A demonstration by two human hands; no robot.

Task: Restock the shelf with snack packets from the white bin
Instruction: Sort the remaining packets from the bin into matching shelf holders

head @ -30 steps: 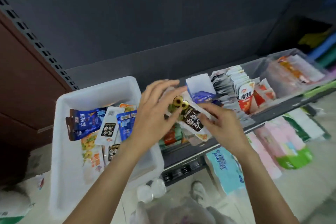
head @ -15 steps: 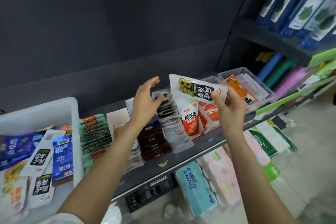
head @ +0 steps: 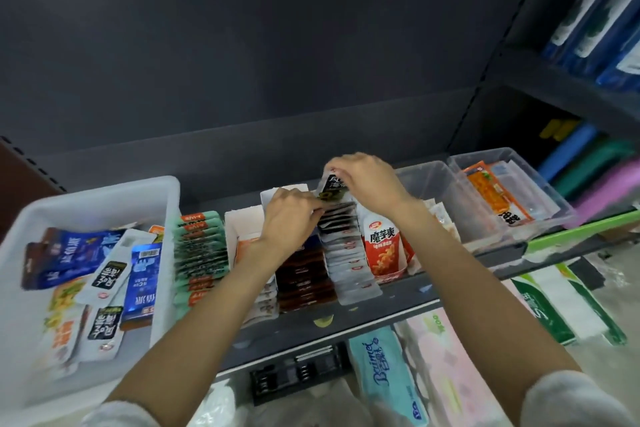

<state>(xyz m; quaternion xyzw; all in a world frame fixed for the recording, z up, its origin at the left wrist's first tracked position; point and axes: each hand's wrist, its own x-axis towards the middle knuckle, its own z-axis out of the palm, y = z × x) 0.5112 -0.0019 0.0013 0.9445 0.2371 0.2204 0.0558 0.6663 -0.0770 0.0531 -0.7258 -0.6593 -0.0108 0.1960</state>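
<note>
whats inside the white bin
Loose snack packets lie in the white bin: blue ones, white ones with black labels, and yellow-orange ones. Whatever lies beneath them is covered.

A single head-worn wide-angle camera looks forward and steeply down from close above the shelf [head: 381, 319], with the white bin [head: 104, 196] at its left edge.

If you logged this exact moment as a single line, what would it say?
phase: shelving | right hand: pinches white-and-black snack packet | left hand: touches its lower end | place: back of white packet row
</note>
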